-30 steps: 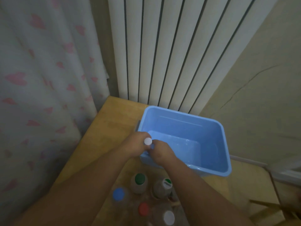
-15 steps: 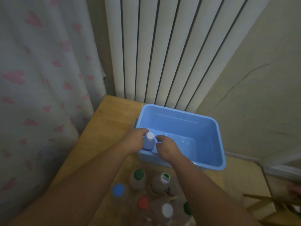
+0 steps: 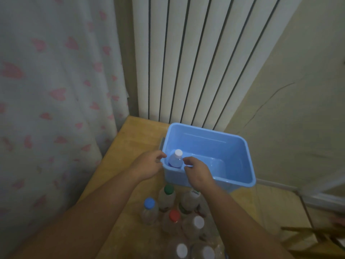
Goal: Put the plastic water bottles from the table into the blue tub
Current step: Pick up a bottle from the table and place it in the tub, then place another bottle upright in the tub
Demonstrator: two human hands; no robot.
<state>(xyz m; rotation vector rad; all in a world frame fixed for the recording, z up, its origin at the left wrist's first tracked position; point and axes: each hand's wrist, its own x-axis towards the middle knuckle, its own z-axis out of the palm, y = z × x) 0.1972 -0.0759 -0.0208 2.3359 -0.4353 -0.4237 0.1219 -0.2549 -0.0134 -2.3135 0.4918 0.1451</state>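
Observation:
A clear bottle with a white cap stands upright in the near left corner of the blue tub. My left hand hovers just left of the tub's rim, fingers loosely curled and off the bottle. My right hand is over the near rim, just right of the bottle, fingers loosely curled and holding nothing. Several clear bottles stand on the wooden table below my hands: a green-capped one, a blue-capped one, a red-capped one and white-capped ones.
A white ribbed radiator rises behind the tub. A curtain with pink hearts hangs along the table's left edge. A beige wall is on the right. Part of a wooden chair shows at the lower right.
Both hands lowered the white-capped bottle into the tub's near left corner, then let go and drew slightly apart. The bottle now stands alone.

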